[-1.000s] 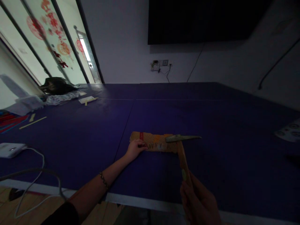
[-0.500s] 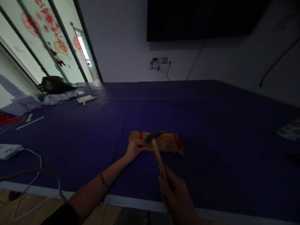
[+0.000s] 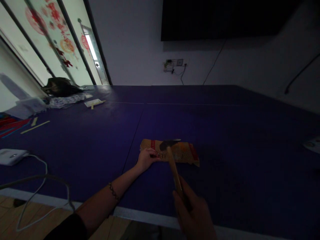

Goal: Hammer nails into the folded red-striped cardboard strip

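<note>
A flat brown packet [image 3: 183, 154] with red bands lies on the dark purple table top [image 3: 100, 143]. My left hand [image 3: 147, 159] is at its near left edge, fingers together and bent onto the packet, thumb at the near side. In my right hand [image 3: 192, 206] is a hammer [image 3: 175, 168], gripped around its wooden handle. The dark hammer head is over the packet's middle, just right of my left fingertips. Whether the head touches the packet I cannot tell.
A white box-shaped device [image 3: 11, 156] with a white cable [image 3: 45, 170] sits at the left. Thin yellow strips [image 3: 35, 127], a black bag [image 3: 61, 87] and a small white packet [image 3: 94, 103] lie farther back. A wall socket [image 3: 175, 62] is beyond the table.
The whole view has shifted slightly, so things appear a little to the right. My left hand stays on the packet, and the hammer remains over it in my right hand.
</note>
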`<state>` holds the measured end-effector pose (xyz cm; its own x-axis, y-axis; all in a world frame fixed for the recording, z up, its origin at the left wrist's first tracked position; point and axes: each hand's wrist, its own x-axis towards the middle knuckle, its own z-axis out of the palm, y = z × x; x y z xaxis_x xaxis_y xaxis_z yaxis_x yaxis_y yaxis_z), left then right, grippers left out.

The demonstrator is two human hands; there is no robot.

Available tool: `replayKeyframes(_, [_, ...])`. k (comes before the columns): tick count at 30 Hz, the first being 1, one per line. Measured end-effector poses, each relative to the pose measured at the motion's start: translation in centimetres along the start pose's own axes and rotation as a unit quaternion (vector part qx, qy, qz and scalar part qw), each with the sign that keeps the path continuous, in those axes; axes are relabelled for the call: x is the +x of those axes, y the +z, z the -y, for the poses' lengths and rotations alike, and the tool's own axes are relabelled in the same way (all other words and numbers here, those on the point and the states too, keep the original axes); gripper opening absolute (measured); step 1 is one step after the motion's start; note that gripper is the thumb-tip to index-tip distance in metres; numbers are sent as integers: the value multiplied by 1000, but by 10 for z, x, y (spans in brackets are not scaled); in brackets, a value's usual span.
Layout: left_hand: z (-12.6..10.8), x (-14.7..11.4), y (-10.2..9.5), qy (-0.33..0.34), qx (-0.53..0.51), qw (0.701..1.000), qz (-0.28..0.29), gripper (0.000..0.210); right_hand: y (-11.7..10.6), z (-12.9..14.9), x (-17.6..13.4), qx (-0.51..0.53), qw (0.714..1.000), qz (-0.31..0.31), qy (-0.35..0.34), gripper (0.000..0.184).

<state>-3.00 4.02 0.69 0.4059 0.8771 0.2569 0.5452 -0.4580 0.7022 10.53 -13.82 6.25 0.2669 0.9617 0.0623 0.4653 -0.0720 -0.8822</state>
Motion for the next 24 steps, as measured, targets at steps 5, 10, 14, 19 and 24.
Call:
replayKeyframes(5, [-2,-1,-1,-10,32,999,18,17,-3,5,-7,41,998,-24,37,53])
replayKeyframes(10, [-9,3,-12,-24,24,997,63,29,-4,3,-11,97,991,-10,86,56])
replayKeyframes(14, [-14,-1,-53,-58,26,997,47,38,-8,-6,-17,139,984,-21,106,57])
replayKeyframes(19, [-9,-39,-103,-145,142,978,50,16,-17,-24,-25,149,980,-38,127,61])
replayKeyframes(24, [-9,-64,-90,-217,201,950,98,15,-23,-35,-27,171,974,-41,143,61])
